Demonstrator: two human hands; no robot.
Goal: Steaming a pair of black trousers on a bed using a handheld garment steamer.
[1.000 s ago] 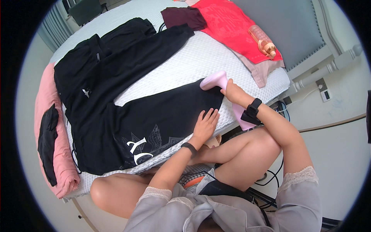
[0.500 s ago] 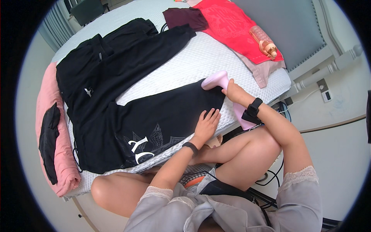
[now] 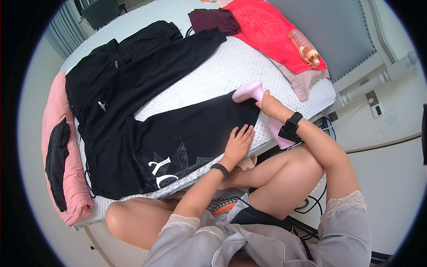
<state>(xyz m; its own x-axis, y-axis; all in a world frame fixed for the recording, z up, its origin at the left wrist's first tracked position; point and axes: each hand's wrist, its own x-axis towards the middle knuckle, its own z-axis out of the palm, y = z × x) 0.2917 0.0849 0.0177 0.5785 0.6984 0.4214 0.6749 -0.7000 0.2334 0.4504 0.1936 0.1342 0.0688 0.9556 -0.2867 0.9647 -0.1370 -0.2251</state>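
Black sweatpants lie spread flat on the bed, with a white letter print and grey wing pattern on the nearer leg. My right hand is wrapped round the handle of a pink handheld garment steamer. The steamer's rounded head rests at the cuff end of that leg. Flat on the black cloth near the same cuff, my left hand has its fingers spread. Part of the steamer's lower body is hidden behind my right wrist and its black band.
A rolled pink quilt with a black garment on it lies at the left. Toward the headboard are a red cloth, a dark maroon garment and a pink bottle. Cables hang beside the bed.
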